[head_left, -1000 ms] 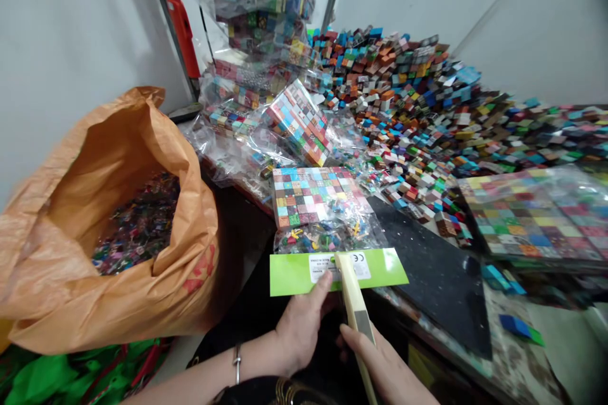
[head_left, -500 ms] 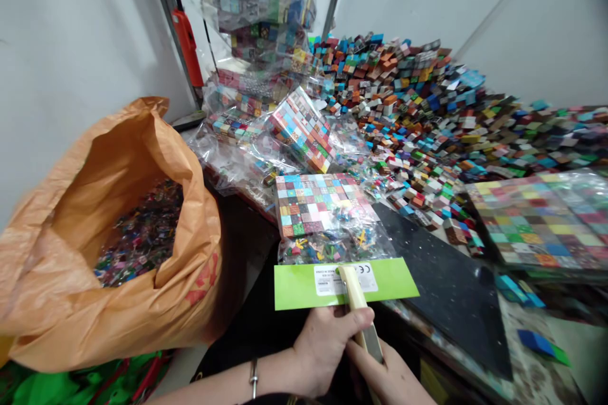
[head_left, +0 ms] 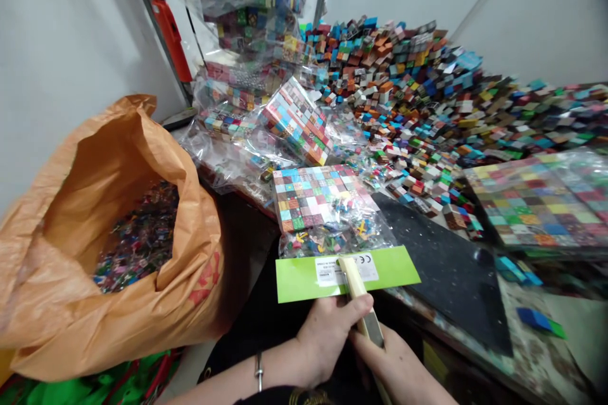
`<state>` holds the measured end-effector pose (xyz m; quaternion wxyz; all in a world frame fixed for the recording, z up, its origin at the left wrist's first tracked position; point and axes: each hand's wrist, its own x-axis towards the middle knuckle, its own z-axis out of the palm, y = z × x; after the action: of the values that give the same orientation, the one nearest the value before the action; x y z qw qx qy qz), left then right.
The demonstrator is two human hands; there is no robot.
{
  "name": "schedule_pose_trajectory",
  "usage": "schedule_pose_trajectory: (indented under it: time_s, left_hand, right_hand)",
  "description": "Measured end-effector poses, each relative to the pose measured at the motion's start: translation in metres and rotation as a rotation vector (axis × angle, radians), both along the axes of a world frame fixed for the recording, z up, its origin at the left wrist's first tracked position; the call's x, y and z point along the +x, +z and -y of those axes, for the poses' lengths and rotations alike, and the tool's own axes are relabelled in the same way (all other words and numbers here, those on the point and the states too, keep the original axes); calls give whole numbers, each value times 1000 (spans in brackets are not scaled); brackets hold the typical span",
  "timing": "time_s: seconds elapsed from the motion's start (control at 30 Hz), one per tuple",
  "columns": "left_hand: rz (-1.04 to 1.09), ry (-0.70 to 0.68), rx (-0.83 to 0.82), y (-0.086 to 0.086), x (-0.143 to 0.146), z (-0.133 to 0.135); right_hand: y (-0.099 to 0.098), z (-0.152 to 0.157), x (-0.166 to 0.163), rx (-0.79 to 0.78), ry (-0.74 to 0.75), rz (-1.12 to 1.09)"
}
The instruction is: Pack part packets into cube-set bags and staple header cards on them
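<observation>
A cream, long-handled plier stapler (head_left: 360,294) has its jaws over the middle of a green header card (head_left: 299,280) with a white label. My right hand (head_left: 396,364) is closed round the stapler's handle. My left hand (head_left: 323,335) is closed too, its thumb across the stapler just below the card; its other fingers are partly hidden. Beyond the card lies a clear plastic bag (head_left: 327,237) with small colourful pieces inside. A flat block of multicoloured printed squares (head_left: 308,196) adjoins it at the table edge.
At left stands an open orange sack (head_left: 199,202) of small packets. Several wrapped block sets (head_left: 237,95) are stacked behind. Loose coloured cubes (head_left: 403,88) are heaped along the wall. A black board (head_left: 441,272) and another wrapped block set (head_left: 536,202) lie at right.
The view has shifted slightly, so the background sits a little higher and further left. Both hands keep their hold on the stapler, and the card stays in its jaws.
</observation>
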<state>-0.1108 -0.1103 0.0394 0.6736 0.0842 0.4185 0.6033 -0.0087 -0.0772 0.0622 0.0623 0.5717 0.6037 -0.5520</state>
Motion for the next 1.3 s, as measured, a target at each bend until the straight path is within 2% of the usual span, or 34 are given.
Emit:
schedule_pose_trajectory:
  time_s: [0.2,0.53,0.73,1.03,1.2,1.3]
  left_hand:
    - [-13,-164,-15,-3,2,5]
    - [-59,-121,-18,-4,5,7]
    - [-78,-97,-40,-2,4,4]
    - [-74,-121,-40,-7,5,5]
    - [-94,-114,1,-11,5,6]
    - [-16,-125,61,-16,2,8]
  right_hand:
    - [-9,1,8,51,54,-2]
    - [-11,7,5,68,30,122]
    - [-13,10,10,56,58,13]
    - [-12,7,7,74,126,55]
    - [-16,8,8,102,123,80]
    - [-16,8,11,134,102,60]
